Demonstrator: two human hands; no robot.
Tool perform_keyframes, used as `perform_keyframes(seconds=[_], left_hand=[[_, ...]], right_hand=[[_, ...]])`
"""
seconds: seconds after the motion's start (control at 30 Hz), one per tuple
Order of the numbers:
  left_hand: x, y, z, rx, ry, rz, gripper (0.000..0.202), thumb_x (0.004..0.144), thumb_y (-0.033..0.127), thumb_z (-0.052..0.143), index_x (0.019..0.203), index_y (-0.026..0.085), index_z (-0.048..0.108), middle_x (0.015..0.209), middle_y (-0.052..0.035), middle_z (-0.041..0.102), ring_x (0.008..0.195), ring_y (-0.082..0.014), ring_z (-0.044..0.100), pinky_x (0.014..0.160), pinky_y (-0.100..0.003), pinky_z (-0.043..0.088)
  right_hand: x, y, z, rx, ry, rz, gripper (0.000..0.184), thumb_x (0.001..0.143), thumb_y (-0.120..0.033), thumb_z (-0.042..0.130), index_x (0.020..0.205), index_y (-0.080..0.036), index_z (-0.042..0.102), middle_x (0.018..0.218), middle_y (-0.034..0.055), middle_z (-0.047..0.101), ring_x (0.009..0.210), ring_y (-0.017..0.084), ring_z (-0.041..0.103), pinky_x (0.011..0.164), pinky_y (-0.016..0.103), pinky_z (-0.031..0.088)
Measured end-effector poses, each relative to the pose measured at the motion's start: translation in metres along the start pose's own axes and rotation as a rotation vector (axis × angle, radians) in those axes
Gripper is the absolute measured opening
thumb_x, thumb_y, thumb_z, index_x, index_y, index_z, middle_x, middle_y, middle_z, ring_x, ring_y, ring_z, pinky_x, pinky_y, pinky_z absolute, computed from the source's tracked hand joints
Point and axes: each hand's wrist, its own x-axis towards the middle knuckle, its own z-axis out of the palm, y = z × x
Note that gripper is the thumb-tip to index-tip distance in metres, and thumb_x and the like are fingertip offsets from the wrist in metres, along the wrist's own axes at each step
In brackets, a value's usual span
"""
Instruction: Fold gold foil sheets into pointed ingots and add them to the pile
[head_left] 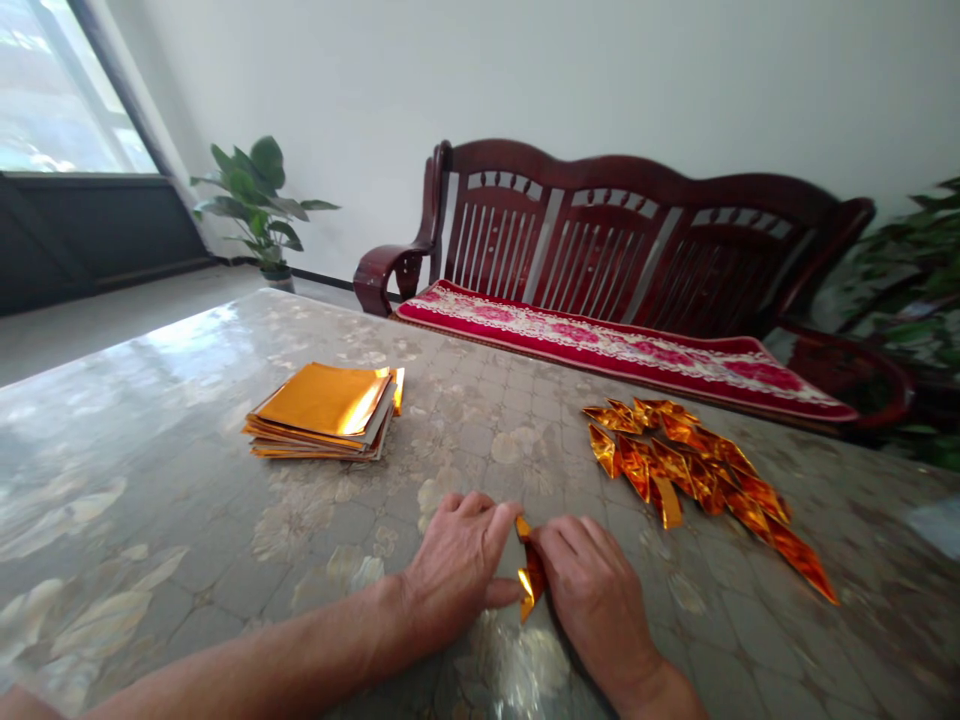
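Between my two hands, at the near middle of the table, is a small folded piece of gold foil paper point(531, 585). My left hand point(463, 555) pinches its left side with thumb and fingers. On the other side, the curled fingers of my right hand point(596, 590) grip the same piece and hide part of it. A stack of flat gold foil sheets point(322, 400) lies to the left, beyond my left hand. Several folded gold foil pieces point(697, 465) lie in a loose cluster to the right, beyond my right hand.
The table point(315, 610) has a shiny, flower-patterned cover. Behind it stands a dark wooden bench point(615, 235) with a red floral cushion point(600, 340). One potted plant point(259, 200) is at the back left, another plant point(911, 290) at the right edge. A pale translucent object point(937, 525) lies at far right.
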Motion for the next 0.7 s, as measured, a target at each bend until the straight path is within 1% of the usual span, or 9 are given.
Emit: perform_keyframes(seconds=[0.17,0.37,0.53,0.7], left_hand=[[0.0008,0.0004,-0.0010,0.018,-0.011,0.009,0.064,0.075,0.044,0.080,0.126,0.023,0.048,0.114,-0.0059,0.067,0.110,-0.0275,0.055,0.089,-0.038,0.040],[0.0012,0.0008,-0.0043,0.033,-0.009,0.032,0.058,0.074,0.043,0.081,0.120,0.025,0.052,0.112,-0.0033,0.068,0.107,-0.0273,0.056,0.086,-0.038,0.041],[0.0018,0.0012,-0.0063,0.034,-0.007,0.034,0.059,0.074,0.043,0.081,0.122,0.025,0.052,0.114,-0.0037,0.068,0.108,-0.0274,0.056,0.086,-0.038,0.041],[0.0012,0.0021,-0.0070,0.036,-0.013,0.043,0.053,0.076,0.044,0.080,0.118,0.025,0.054,0.115,-0.0030,0.068,0.109,-0.0274,0.056,0.087,-0.038,0.041]], right_hand=[[-0.0020,0.0005,0.0037,0.014,0.025,-0.009,0.028,0.099,-0.014,0.041,0.085,-0.021,0.064,0.078,0.0035,0.058,0.076,0.021,0.047,0.072,0.033,0.033],[-0.0022,0.0004,0.0020,0.012,-0.005,-0.037,0.028,0.100,-0.014,0.041,0.088,-0.020,0.066,0.079,0.0041,0.058,0.077,0.021,0.047,0.073,0.034,0.033],[-0.0036,0.0008,0.0047,0.021,0.005,-0.044,0.027,0.100,-0.015,0.041,0.093,-0.020,0.067,0.080,0.0042,0.058,0.078,0.021,0.047,0.074,0.034,0.033],[-0.0046,0.0011,0.0084,0.027,0.024,-0.038,0.027,0.099,-0.014,0.042,0.090,-0.020,0.066,0.080,0.0044,0.059,0.078,0.021,0.047,0.074,0.034,0.033]])
